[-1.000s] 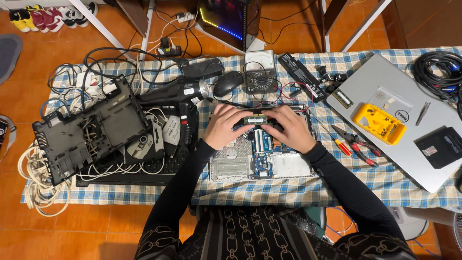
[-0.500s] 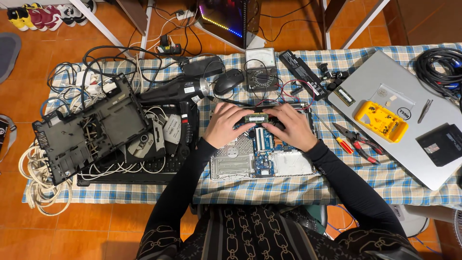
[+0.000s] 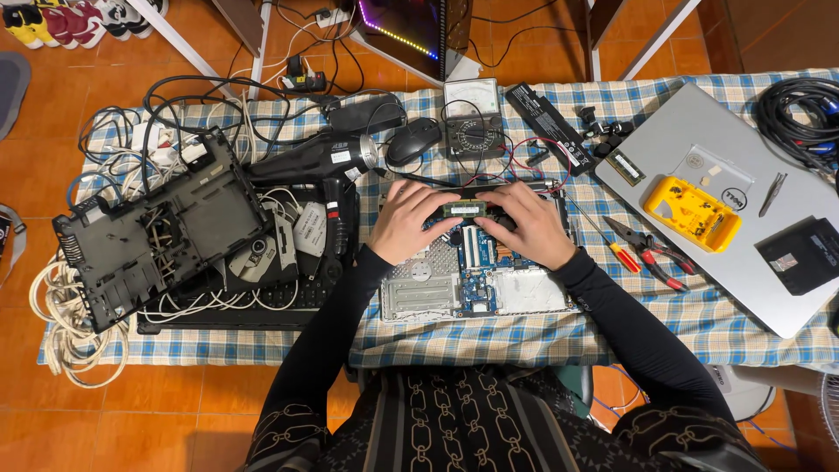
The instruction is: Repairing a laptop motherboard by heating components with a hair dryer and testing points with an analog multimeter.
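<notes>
A checked blue-and-white tablecloth [image 3: 542, 336] covers the table, and across it, from nine o'clock to three, lie a stripped black laptop chassis [image 3: 149, 232], a closed silver laptop [image 3: 743, 236] with a yellow tool case [image 3: 690, 212] on its lid, and, at the centre, the exposed laptop motherboard [image 3: 476, 280] in its silver tray. At twelve o'clock of the board stand an analog multimeter [image 3: 472, 118] and a black mouse [image 3: 412, 140]; a black heat gun [image 3: 319, 162] lies at ten o'clock, and red-handled pliers [image 3: 651, 258] at three o'clock. The left hand [image 3: 411, 218] and the right hand [image 3: 529, 223] meet over the board's upper edge, each pinching one end of a small green memory module [image 3: 463, 210] between fingertips and thumb, so both grips are closed on the module. It sits level, just above or touching the board's slot area at twelve o'clock of the board; whether its contact edge is in the slot cannot be told, since the fingers hide it. By my judgement the step in hand is seating or lifting this module at its slot. The next move calls for even pressure from both ends, keeping the module square to the slot and the fingertips on its edges, not its chips.
</notes>
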